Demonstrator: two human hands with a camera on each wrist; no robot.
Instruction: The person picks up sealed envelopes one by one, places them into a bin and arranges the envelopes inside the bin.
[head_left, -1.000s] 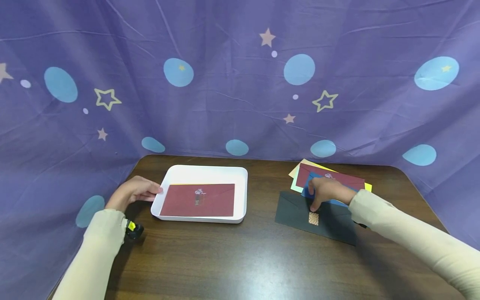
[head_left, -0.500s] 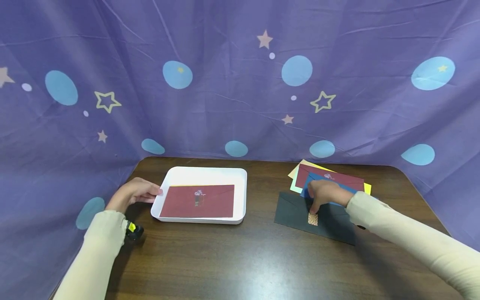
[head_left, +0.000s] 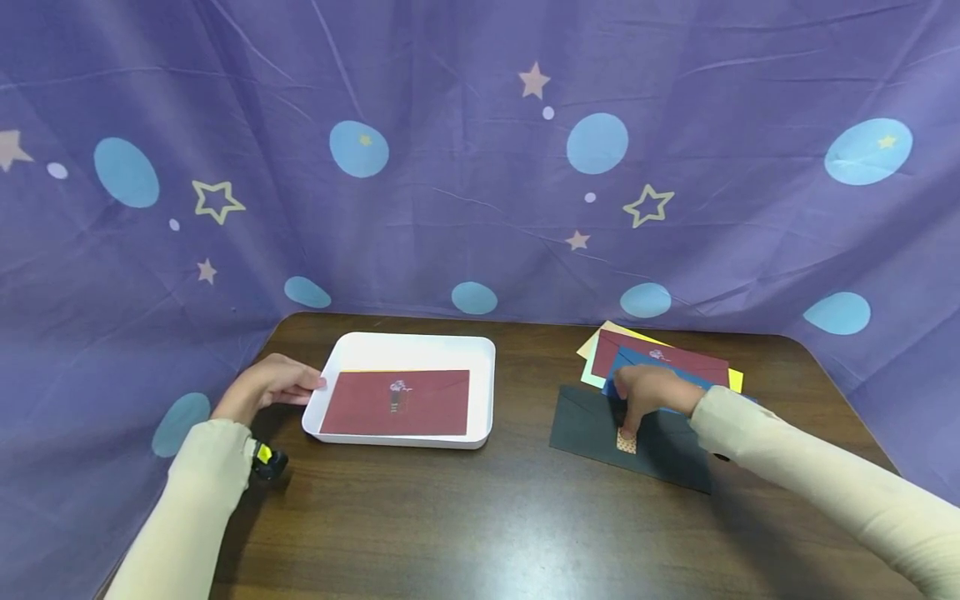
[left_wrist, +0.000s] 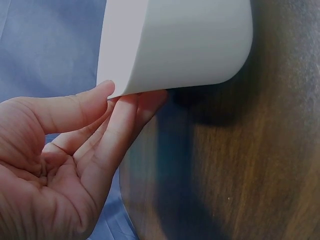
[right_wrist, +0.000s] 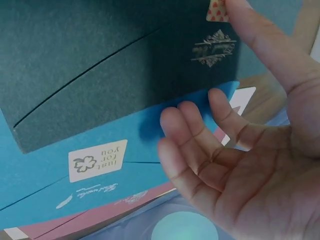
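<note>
At the left, my left hand point(head_left: 273, 386) pinches the rim of a white tray point(head_left: 412, 346), thumb on the rim and fingers against the outer wall in the left wrist view. Inside the tray lies a maroon envelope point(head_left: 435, 404) with a yellow edge behind it. My right hand point(head_left: 652, 390) is over a dark green envelope point(head_left: 581, 421) on the table. Its thumb touches a small patterned sticker point(right_wrist: 216, 11) on that envelope, covering part of it. The other fingers are loosely bent in the right wrist view, near a blue envelope point(right_wrist: 30, 195) with a "just for you" sticker point(right_wrist: 97, 161).
Behind the dark green envelope, the blue one overlaps another maroon envelope point(head_left: 701, 364), with pale green point(head_left: 590, 372) and yellow point(head_left: 737, 379) edges showing. All lie on a brown wooden table point(head_left: 420, 517). A purple patterned curtain point(head_left: 465, 225) hangs behind it.
My right thumb has moved down slightly over the patterned sticker and now covers more of its upper part. My left hand and the tray have stayed in place.
</note>
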